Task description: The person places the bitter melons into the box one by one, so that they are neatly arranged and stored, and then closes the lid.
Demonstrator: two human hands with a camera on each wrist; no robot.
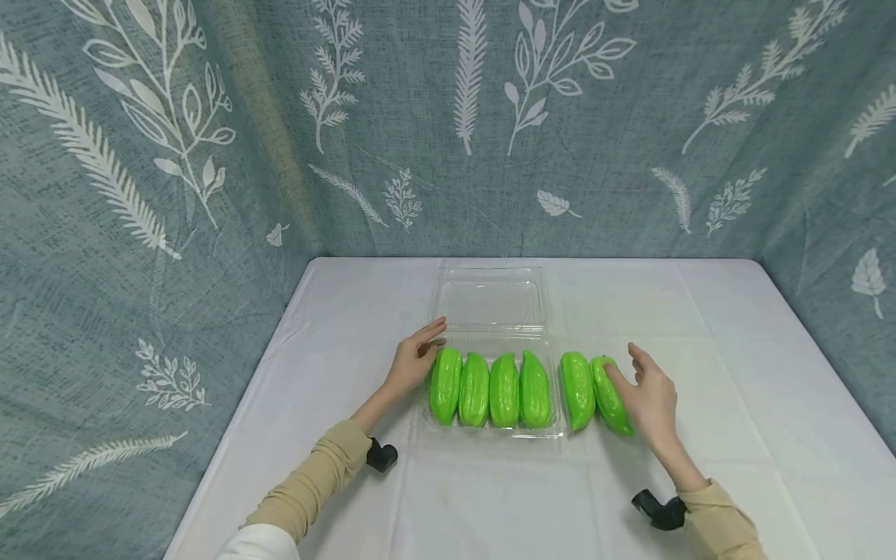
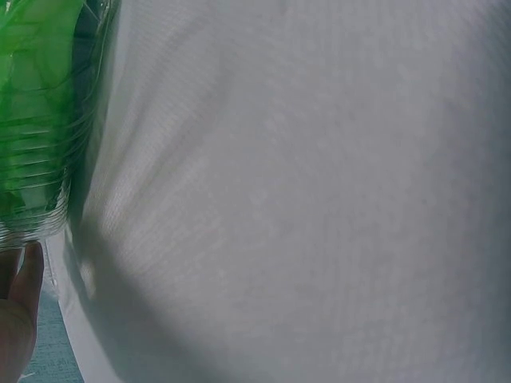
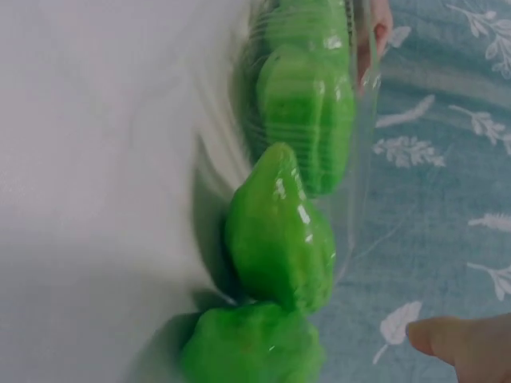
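Four green fruits point(image 1: 504, 390) sit in the clear clamshell point(image 1: 492, 303), two beside it on the worktop point(image 1: 504, 498). Left hand point(image 1: 413, 362): fingers extended, at clamshell's rim. Right hand point(image 1: 652, 400): digits apart, at outermost fruit point(image 1: 613, 404).

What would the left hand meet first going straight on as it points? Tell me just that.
Most likely the lid: in the head view, the left hand points forward and rightward towards it. Depth is unclear, so the fingers might pass over it.
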